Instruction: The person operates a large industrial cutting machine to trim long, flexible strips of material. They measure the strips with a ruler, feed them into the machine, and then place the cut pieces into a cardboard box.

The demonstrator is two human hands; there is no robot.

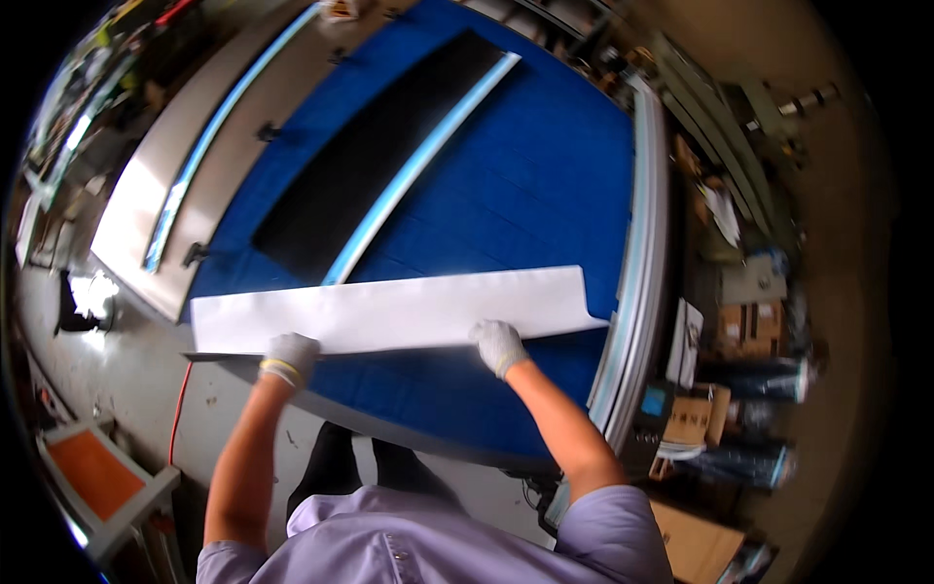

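Observation:
A long white sheet (pixel 399 307) lies crosswise over the near part of a blue-topped table (pixel 525 204). Its right end bends, and a dark edge shows along its near side. My left hand (pixel 290 357), in a pale knit glove with a yellow cuff band, is closed on the near edge toward the left. Further right, my gloved right hand (pixel 499 347) pinches the same edge. Beyond the sheet lies a black panel (pixel 379 146), with a pale blue and white strip (pixel 423 165) along its right side. The fingertips of both hands are partly hidden.
At the left, a light-coloured board (pixel 156 185) carries another blue strip (pixel 209 146), with black clamps (pixel 269 131) along the table side. Long metal rails (pixel 637 224) line the table's right edge. Cardboard boxes (pixel 696 414) stand right; a frame with an orange panel (pixel 95 474) stands lower left.

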